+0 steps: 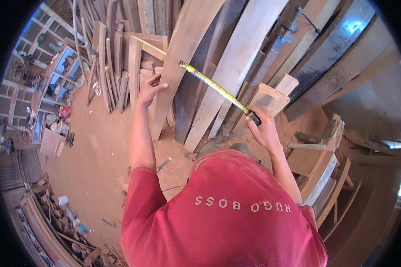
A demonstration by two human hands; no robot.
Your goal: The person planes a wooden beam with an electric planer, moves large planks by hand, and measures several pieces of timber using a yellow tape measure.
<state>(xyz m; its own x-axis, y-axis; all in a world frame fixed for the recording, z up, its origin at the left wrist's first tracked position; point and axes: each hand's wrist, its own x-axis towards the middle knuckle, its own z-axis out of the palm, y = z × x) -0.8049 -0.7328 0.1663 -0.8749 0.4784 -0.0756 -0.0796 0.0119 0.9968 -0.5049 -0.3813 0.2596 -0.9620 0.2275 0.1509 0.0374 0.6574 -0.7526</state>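
Note:
My left hand (150, 90) grips the left edge of a long light-brown wooden board (181, 53), with the thumb on its face and the other fingers partly hidden. That board leans up at a slant. In my right hand (263, 127) is the dark case of a tape measure (253, 118), with the fingers closed round it. Its yellow blade (216, 87) is drawn out up to the left, and the end lies over the board's face above my left thumb. The blade crosses in front of a paler plank (245, 49) standing to the right.
More timber (113, 66) leans at the far left, and dark planks (329, 53) lean at the right. Squared wood blocks (269, 98) stand near my right hand. A wooden frame (318, 164) is at the right. Scraps (75, 218) and shelves (60, 75) line the left.

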